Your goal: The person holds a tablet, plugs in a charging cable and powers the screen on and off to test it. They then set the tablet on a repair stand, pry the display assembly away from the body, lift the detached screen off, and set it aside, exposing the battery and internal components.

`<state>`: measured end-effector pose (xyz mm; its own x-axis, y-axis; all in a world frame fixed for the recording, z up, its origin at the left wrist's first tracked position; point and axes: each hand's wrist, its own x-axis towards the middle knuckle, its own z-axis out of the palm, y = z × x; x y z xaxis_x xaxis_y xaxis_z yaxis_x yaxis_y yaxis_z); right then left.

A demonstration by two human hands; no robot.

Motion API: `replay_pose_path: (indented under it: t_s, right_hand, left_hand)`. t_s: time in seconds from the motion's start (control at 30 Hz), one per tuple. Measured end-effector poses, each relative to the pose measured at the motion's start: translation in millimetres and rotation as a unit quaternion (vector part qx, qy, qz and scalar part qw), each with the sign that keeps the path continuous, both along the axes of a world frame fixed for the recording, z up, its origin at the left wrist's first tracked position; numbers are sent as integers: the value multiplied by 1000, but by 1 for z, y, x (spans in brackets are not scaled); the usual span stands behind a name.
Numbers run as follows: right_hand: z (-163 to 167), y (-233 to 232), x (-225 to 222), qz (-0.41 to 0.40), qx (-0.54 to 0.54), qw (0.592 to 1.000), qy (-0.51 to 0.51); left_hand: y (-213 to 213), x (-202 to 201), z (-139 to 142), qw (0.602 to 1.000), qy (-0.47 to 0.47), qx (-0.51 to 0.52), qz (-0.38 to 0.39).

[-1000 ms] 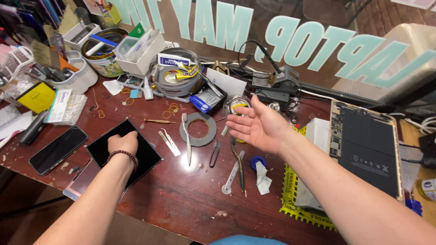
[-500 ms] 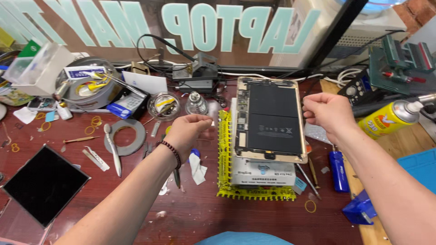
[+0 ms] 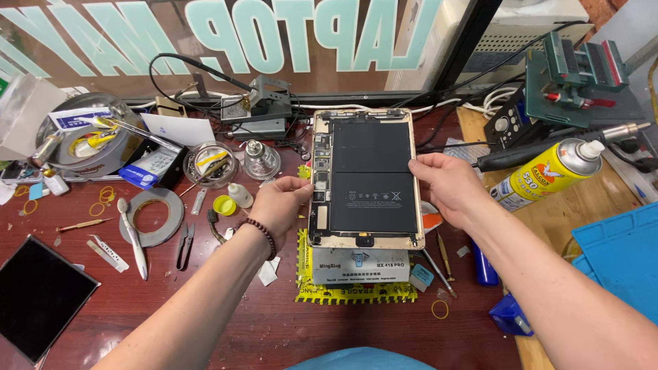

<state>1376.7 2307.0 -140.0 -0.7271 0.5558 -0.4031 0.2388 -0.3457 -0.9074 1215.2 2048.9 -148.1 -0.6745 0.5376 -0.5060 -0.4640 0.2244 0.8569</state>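
Glass panel [image 3: 42,301]: black, flat on the bench, well left of the left hand.
Tape roll [image 3: 152,216]: left of the left hand, untouched.
Left hand [image 3: 279,205]: fingers closed on the tablet's left edge.
Opened tablet [image 3: 365,179]: held between both hands over a heating pad [image 3: 356,268]; battery and boards exposed.
Handling: judged thin, light, fragile; best gripped by the metal frame edges, never the battery.
Right hand [image 3: 444,182]: fingertips pinched on the right edge.
Spray can [image 3: 546,174]: lying just right of the right hand.

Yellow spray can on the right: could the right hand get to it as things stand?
Probably yes. The yellow spray can lies just right of the right hand with nothing between them, but that hand would first have to let go of the opened tablet.
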Motion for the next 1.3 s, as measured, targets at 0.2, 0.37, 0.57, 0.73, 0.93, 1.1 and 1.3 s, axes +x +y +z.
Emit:
replay_pose_path:
  t_s: [0.2, 0.37, 0.57, 0.73, 0.93, 1.1, 1.3]
  right_hand:
    - [-1, -3, 7, 4, -43, 999, -15]
    - [-10, -3, 4, 10, -38, 999, -18]
    - [-8, 4, 3, 22, -53, 998, -35]
    - [-5, 6, -2, 7, -68, 997, -19]
    - [-5, 9, -15, 5, -45, 999, -29]
    - [-2, 3, -13, -14, -46, 998, -39]
    - [12, 6, -23, -9, 18, 1000, 10]
  left_hand:
    - [-8, -1, 8, 999, -52, 9, -12]
    - [-10, -8, 2, 998, -59, -12, -27]
    - [-8, -33, -4, 997, -78, 9, -17]
    - [13, -67, -5, 999, 29, -3, 17]
    - [70, -106, 4, 978, 203, -39, -24]
    - [92, -112, 7, 993, 91, -30, -68]
    - [85, -125, 17, 994, -2, 53, -91]
